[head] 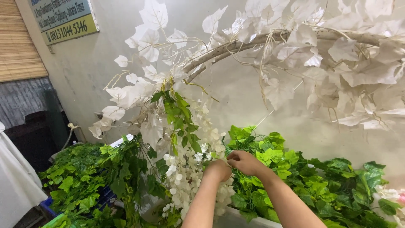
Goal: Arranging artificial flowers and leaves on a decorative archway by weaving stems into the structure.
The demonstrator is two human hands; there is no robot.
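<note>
My left hand (218, 169) and my right hand (244, 162) meet at the middle of the view, fingers pinched together on a hanging garland of small white artificial flowers (185, 177). The garland drops from a white branch arch (236, 45) covered in large white leaves (358, 71). A strand of dark green artificial leaves (179, 120) hangs beside the white flowers, just left of my hands. What exactly sits between my fingertips is too small to see.
Piles of bright green artificial ivy (320, 185) lie behind and right of my hands, more green foliage (80, 177) at the left over a blue crate (50, 206). A pale wall (93, 63) with a sign (63, 19) stands behind. White cloth (14, 177) hangs at far left.
</note>
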